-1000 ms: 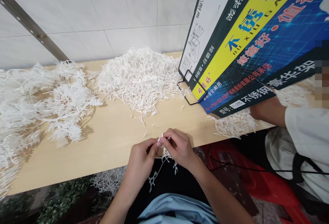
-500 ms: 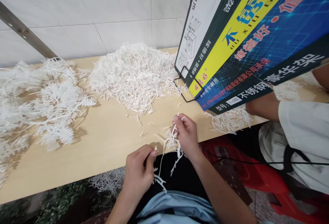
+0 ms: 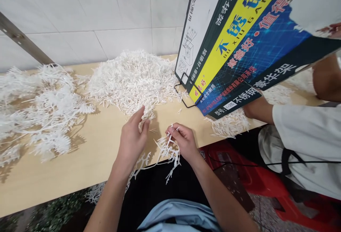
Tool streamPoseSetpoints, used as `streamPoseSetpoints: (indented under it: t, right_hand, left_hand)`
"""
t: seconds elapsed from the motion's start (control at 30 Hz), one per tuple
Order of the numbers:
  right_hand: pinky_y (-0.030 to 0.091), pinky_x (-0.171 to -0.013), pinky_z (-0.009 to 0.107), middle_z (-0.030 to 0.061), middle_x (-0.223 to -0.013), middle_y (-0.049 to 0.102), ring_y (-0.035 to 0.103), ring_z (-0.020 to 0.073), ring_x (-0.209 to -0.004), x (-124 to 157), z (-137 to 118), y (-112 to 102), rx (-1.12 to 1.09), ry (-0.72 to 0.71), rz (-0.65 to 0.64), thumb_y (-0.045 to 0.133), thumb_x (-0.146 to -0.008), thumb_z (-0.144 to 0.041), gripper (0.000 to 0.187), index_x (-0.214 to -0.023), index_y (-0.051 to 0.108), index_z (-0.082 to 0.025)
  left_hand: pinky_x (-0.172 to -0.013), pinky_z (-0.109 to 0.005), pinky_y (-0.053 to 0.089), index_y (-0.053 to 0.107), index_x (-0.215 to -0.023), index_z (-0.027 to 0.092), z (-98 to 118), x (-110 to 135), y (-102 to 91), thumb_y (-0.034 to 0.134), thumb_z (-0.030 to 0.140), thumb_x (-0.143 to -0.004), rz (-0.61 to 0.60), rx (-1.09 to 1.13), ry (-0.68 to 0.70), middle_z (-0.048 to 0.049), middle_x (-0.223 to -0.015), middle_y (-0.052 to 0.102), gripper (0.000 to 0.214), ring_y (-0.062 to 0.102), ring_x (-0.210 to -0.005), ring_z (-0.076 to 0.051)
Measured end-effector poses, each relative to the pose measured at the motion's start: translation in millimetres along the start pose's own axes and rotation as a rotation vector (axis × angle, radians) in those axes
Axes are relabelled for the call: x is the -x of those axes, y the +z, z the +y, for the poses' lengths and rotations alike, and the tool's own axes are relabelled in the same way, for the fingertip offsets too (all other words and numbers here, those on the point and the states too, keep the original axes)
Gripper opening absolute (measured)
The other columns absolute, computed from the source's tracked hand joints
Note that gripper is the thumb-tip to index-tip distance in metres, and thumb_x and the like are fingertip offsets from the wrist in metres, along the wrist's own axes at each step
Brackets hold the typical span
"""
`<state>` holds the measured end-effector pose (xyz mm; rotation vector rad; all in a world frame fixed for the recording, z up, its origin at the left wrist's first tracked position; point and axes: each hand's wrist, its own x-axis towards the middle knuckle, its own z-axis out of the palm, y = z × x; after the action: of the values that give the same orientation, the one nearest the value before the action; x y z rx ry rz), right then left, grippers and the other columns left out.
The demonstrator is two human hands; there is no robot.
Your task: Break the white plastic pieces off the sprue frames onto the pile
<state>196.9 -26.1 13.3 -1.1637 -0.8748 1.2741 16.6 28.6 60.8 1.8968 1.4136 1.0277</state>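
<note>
My right hand pinches a white, branching plastic sprig near its top, over the front edge of the table. Its thin stems trail down and left, passing behind my left wrist above my lap. My left hand is raised over the table to the left of the sprig, index finger and thumb apart, with nothing visible between them. Just beyond its fingertips lies a heap of small white plastic pieces. A few loose bits are scattered between the heap and my hands.
Long white plastic branches are piled on the left. A printed cardboard box stands at the right with a black wire stand at its corner. Beyond it sits another person in a white sleeve. A red stool is below.
My left hand has moved up and forward toward the heap, and its fingers have opened. My right hand keeps the sprig, slightly further left in view.
</note>
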Motion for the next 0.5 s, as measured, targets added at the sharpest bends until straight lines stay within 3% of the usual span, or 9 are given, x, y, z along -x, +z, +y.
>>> streamPoseSetpoints:
  t: [0.13, 0.23, 0.37, 0.5]
  right_hand:
    - [0.055, -0.057, 0.026, 0.0013, -0.07, 0.068, 0.065, 0.0158, -0.061, 0.4, 0.1, -1.7, -0.045, -0.039, -0.037, 0.075, -0.089, -0.051, 0.033, -0.084, 0.071, -0.019]
    - [0.055, -0.059, 0.026, 0.0021, -0.071, 0.071, 0.065, 0.0149, -0.06, 0.8, 0.8, -4.0, -0.054, -0.081, -0.05, 0.073, -0.092, -0.049, 0.032, -0.086, 0.071, -0.018]
    - [0.049, -0.048, 0.023, 0.0011, -0.069, 0.07, 0.059, 0.0119, -0.05, 1.8, 1.9, -4.2, -0.135, -0.051, 0.011, 0.07, -0.094, -0.052, 0.033, -0.092, 0.067, -0.02]
    - [0.047, -0.045, 0.022, -0.0002, -0.07, 0.068, 0.058, 0.0117, -0.048, 2.9, 2.2, 0.8, -0.125, -0.103, 0.156, 0.07, -0.093, -0.054, 0.034, -0.093, 0.063, -0.021]
  left_hand:
    - [-0.107, -0.042, 0.053, 0.07, -0.133, 0.019, 7.1, 20.7, 6.5, 0.051, 0.046, -0.104, -0.338, 0.183, -0.044, -0.0118, -0.132, 0.074, 0.044, 0.07, -0.121, -0.028]
    - [-0.084, -0.031, 0.059, 0.071, -0.131, 0.02, 5.4, 42.1, 12.9, 0.06, 0.045, -0.1, -0.503, 0.319, -0.14, -0.0094, -0.117, 0.078, 0.042, 0.074, -0.098, -0.023]
    - [-0.054, -0.023, 0.048, 0.07, -0.127, 0.017, 1.8, 61.2, 25.1, 0.067, 0.048, -0.094, -0.499, 0.485, -0.351, -0.0004, -0.076, 0.069, 0.045, 0.061, -0.058, -0.013]
    - [-0.056, -0.022, 0.049, 0.062, -0.131, 0.016, 10.7, 72.6, 38.9, 0.07, 0.052, -0.091, -0.398, 0.671, -0.46, -0.0001, -0.077, 0.067, 0.054, 0.061, -0.063, -0.013]
